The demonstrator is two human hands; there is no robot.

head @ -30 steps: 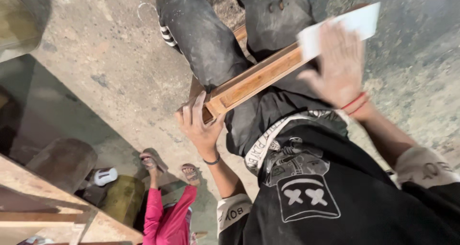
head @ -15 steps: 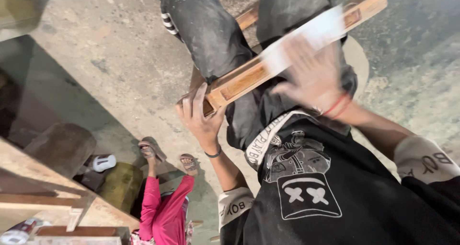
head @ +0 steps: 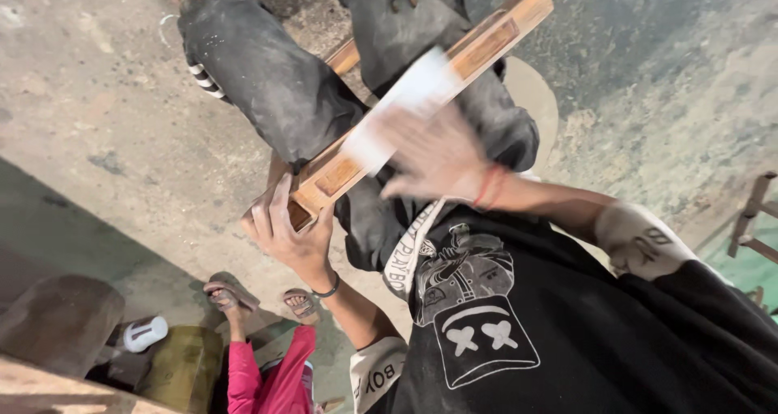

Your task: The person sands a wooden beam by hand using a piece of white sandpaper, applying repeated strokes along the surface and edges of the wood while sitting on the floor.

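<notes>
Lowest in the frame is the person's own black shirt (head: 519,333) with a white square cartoon print, filling the lower right. From it the left arm runs up to the left hand (head: 285,237), left of centre, a dark band at its wrist. Its fingers (head: 279,207) are wrapped around the near, lower end of a long wooden strip (head: 421,102), clamped on it from below and from the side. The strip is brown with a groove cut along its upper face, and it runs on a slant from that hand up to the top of the frame, right of centre, lying across the person's lap over the dark dusty trousers (head: 275,90).

The right hand (head: 433,159), blurred by motion, lies palm down on the middle of the strip, red thread around the wrist. Under its fingers is a pale sheet, seemingly sandpaper (head: 405,106), pressed flat against the wood; the fingers look spread and laid flat on the sheet, though the blur hides whether they pinch it.

At the lower left, a second person's legs in pink trousers (head: 263,373) and feet in sandals (head: 231,292) show, beside a yellowish block (head: 182,369) and a small white object (head: 144,333). A rounded brown stool (head: 57,325) sits at the far lower left. Beyond all this spreads the stained concrete floor (head: 105,98); a piece of wooden frame (head: 754,219) stands at the right edge.
</notes>
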